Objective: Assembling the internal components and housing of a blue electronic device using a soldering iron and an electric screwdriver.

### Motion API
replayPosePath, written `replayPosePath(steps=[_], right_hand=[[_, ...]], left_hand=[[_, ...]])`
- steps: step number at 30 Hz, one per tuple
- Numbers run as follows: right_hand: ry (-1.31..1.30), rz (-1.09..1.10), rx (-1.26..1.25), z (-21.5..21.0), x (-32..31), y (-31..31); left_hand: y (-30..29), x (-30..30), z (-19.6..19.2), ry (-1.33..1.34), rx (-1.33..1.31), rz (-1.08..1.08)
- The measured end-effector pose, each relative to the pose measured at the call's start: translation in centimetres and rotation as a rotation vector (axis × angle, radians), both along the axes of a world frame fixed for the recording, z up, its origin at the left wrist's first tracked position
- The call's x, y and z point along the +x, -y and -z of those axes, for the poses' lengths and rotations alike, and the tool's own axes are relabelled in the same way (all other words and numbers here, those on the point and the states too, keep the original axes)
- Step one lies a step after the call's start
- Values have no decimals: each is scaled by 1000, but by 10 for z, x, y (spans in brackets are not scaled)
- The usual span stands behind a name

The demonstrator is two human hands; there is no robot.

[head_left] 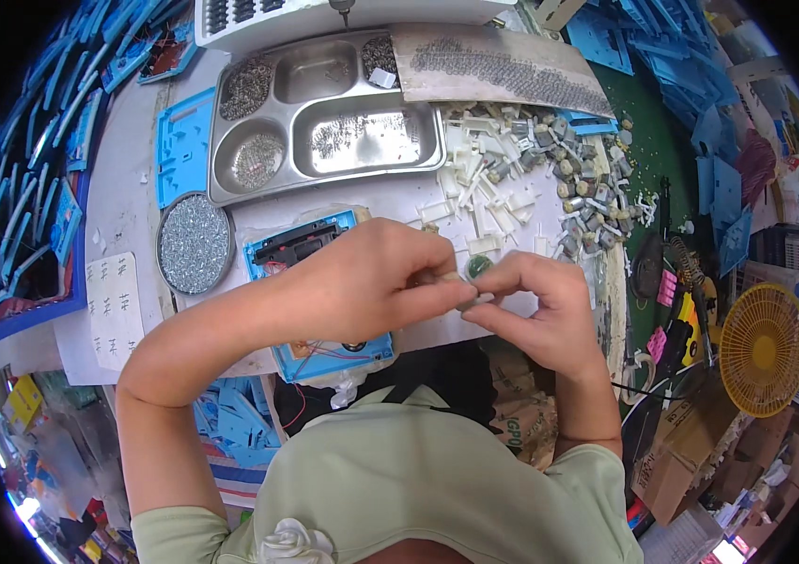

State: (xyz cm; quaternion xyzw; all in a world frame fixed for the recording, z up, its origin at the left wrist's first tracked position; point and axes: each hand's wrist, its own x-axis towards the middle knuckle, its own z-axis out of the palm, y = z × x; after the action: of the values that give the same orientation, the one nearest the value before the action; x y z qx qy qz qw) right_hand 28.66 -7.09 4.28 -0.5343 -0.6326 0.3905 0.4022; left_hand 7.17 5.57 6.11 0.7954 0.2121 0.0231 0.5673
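Small pale part [484,299] sits at the meeting point of both hands, above the near side of the white worktable [385,202], and fingers hide most of it. We find the left hand [390,277] pinching it from one side, thumb and forefinger brought together. We find the right hand [545,296] pinching from the other, thumb below and forefinger above. Just above the right fingertips shows a dark green rounded piece [479,266]; we cannot tell whether it is held or lies on the surface behind.

Under the left hand and forearm we record an open blue housing [380,350], partly covered, with a black component [301,244] inside its far half. Beyond the hands lie loose white plastic parts [476,221], and to their right a spread of grey metal cylinders [592,188].

Farther back we note a steel compartment tray [287,106] containing small metal pieces; a board [550,58] bearing many small dark pieces overlaps its right end. A blue panel [174,155] lies left of the tray. Nearer, we list a round dish [194,291] full of silvery bits [194,242], and beside it a white card [115,329] carrying dark marks in rows.
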Motion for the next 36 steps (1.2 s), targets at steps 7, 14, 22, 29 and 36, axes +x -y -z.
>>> replayPosePath(steps=[7,14,22,29,36], right_hand=[[-527,176,-209,28,29,15],[-857,193,-217,57,35,26],[-739,211,-235,48,35,38],[-257,342,-89,41,33,36],[76,290,-238,66,35,29]], left_hand=[[-91,90,25,-139,159,-168],[-144,141,76,-202,950,-458],[-152,163,98,-207,1035,-423],[-142,152,82,9,1392,-387],[-77,98,15,399,922,-269]])
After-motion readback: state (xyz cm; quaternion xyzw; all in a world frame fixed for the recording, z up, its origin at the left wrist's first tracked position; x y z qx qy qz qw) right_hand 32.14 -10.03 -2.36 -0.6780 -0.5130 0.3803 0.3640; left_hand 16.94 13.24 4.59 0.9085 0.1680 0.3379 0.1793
